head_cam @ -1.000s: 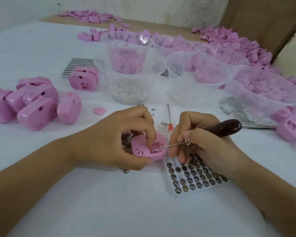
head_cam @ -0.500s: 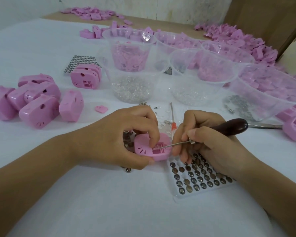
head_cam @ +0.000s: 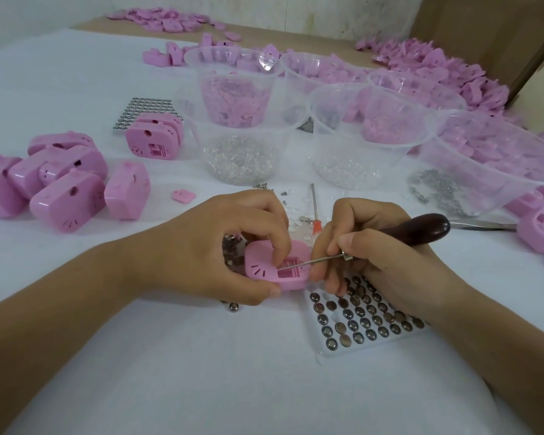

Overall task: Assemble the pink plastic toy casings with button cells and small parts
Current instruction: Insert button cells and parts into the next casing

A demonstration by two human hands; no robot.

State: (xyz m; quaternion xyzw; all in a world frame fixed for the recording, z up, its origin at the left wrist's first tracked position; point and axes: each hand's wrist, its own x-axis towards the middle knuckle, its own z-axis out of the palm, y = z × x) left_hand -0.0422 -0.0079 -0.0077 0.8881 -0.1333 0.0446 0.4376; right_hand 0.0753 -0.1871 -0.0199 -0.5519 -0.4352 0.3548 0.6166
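The left hand (head_cam: 220,246) grips a pink casing (head_cam: 277,271); the right hand (head_cam: 371,249) grips an awl (head_cam: 390,243), its tip in the compartment beneath the left fingertips, likely seating a part; steadiness is needed next.

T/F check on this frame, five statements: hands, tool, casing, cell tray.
1. The left hand grips the pink casing. True.
2. The right hand holds tweezers. False: it holds a dark-handled awl.
3. The awl's metal tip sits in the casing's open compartment. True.
4. The button cell tray lies left of the casing. False: it lies to the right of the casing, partly under the right hand.
5. A loose button cell lies on the table just below the left hand. True.
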